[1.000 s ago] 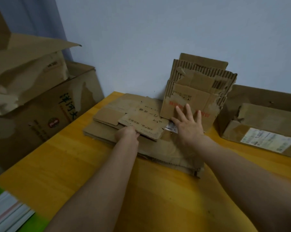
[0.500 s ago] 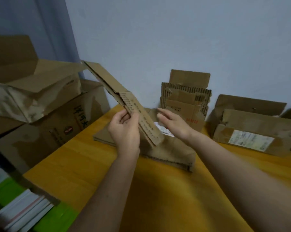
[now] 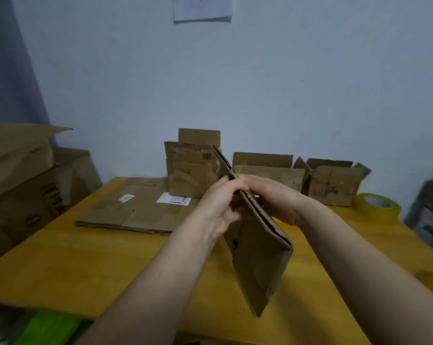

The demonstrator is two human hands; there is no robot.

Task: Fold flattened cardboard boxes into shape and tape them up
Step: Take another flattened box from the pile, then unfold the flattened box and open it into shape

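Bare forearms, no sleeves, unadorned wrists

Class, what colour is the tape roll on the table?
Yellow: the tape roll sits at the table's right edge, seen in the head view.

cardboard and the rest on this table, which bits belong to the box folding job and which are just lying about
In use: flat box, held by left hand and right hand; tape roll; flat stack.

Lying about: wall paper; big boxes.

Brown flattened cardboard box (image 3: 257,252), edge-on and tilted, above the table, in both hands.
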